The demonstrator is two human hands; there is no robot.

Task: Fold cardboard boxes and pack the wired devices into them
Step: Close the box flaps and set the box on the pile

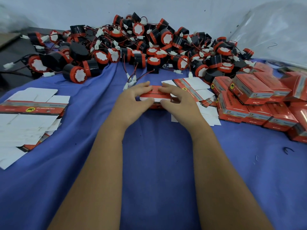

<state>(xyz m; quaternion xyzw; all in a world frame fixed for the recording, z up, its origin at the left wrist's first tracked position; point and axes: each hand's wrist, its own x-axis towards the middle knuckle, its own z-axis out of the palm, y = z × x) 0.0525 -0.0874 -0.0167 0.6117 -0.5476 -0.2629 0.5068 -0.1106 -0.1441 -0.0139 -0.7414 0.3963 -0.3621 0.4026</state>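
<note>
Two hands work at the middle of a blue cloth. One box, red with a white flap, lies between them, partly folded. The left hand grips the box's left end, fingers curled over its far edge and thumb pressed on the white flap at the near side. The right hand grips the right end likewise, fingers over the top edge and thumb on the flap beside the left thumb. Whether a device already sits inside the box cannot be told.

Devices: one large heap, several dozen black cylinders with red caps and white faces, too tangled to count exactly, piled along the far edge of the cloth against a pale wall. Their red-and-black wires end in white plugs; a few plugs trail onto the cloth just beyond the left hand's fingers.

Flat blanks: two stacks. One stack lies at far left, well apart from the hands; the other lies just right of the right hand, partly under it.

Closed boxes: a stack at right, at least ten visible, in two layers, near the right blanks.

Clear plastic sheet rises at upper right behind the heap.
</note>
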